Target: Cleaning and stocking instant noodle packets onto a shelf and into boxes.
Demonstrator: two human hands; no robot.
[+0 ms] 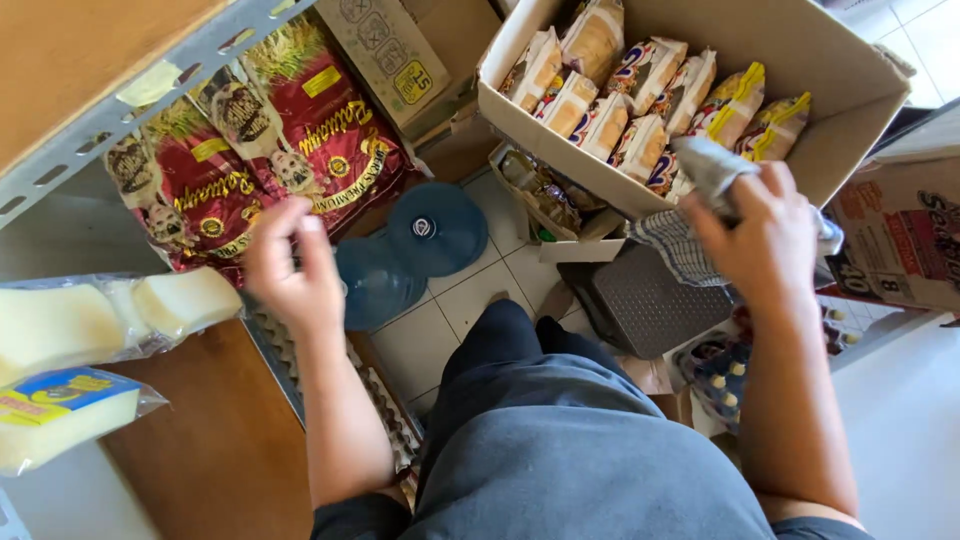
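My right hand (765, 235) is closed around a grey and white checked cloth (680, 240), held over the near edge of an open cardboard box (850, 110). The box is packed with several upright snack packets (640, 110) in white, orange and yellow wrappers. My left hand (290, 265) hovers with loosely curled fingers and holds nothing, just above a blue water jug (375, 280) and beside red rice sacks (300, 130). A second blue jug (437, 228) stands next to the first.
A grey metal shelf rail (130, 105) runs across the top left. Wrapped pale sponges (90, 320) lie on a wooden shelf (220, 440). A dark textured platform (650, 300), bottles (720, 380), a printed carton (900, 235) and small boxes crowd the tiled floor (440, 320).
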